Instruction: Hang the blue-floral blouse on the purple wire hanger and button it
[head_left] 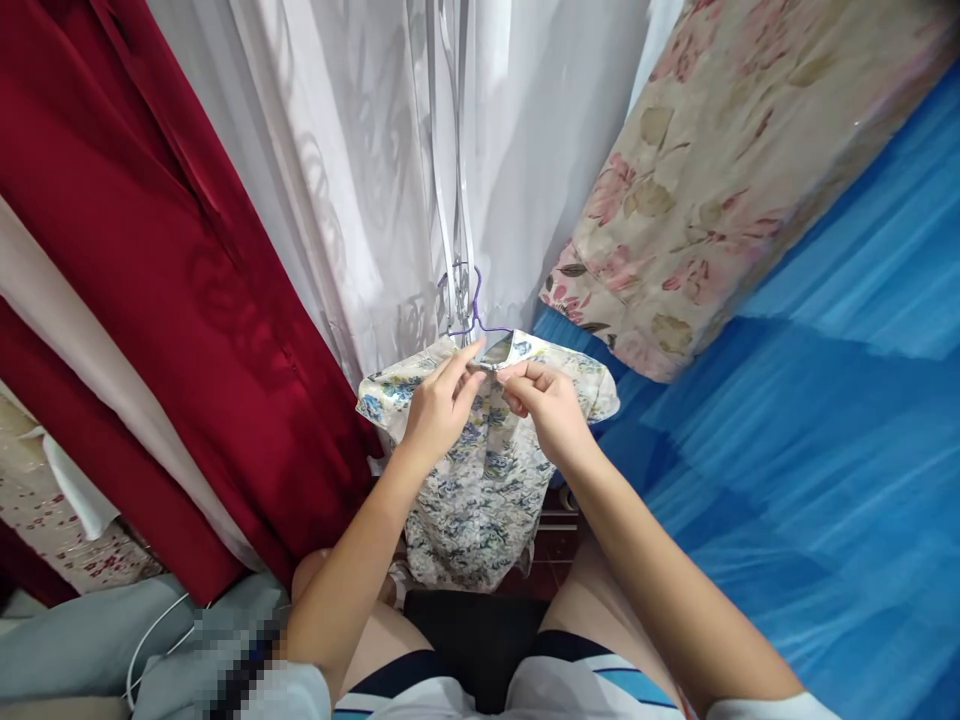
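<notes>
A short-sleeved floral shirt (480, 470), white with blue and yellowish flowers, hangs in front of me on a purple hanger (478, 300). My left hand (442, 405) is at the front of its neckline, with the collar edge between its thumb and its outstretched fingers. On the other side of the neck opening, my right hand (551, 405) pinches the same edge, its fingers curled in. The two hands are close together but apart. The hanger's hook is at the lower end of white straps (457, 180) that come down from above.
White curtains (345, 150) hang behind the shirt. Dark red fabric (172, 290) drapes on the left. A pink floral cloth (697, 200) and blue sheer fabric (810, 460) are on the right. Grey fabric (82, 630) with a white cord lies at the lower left.
</notes>
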